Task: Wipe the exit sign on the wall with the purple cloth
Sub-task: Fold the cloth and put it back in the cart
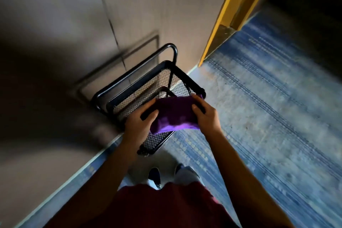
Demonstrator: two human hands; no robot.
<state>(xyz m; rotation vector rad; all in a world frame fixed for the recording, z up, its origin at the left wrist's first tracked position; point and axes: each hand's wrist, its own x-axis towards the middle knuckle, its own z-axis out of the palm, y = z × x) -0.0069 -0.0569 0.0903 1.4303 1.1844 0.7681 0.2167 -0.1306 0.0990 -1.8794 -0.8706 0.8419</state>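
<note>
Head view — purple cloth [175, 114] gripped at either end by left hand [139, 122] and right hand [206, 116], fingers curled over it, above black mesh cart [140, 87] beside wall [55, 24].

An indoor corridor — blue patterned carpet [259, 116], plain panelled wall [74, 15], a yellow door frame [225, 13]

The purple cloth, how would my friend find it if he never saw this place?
Look by the grey wall for the black mesh cart. Above its near end, the left hand and right hand hold the purple cloth stretched between them. It is the only purple thing here.
</note>
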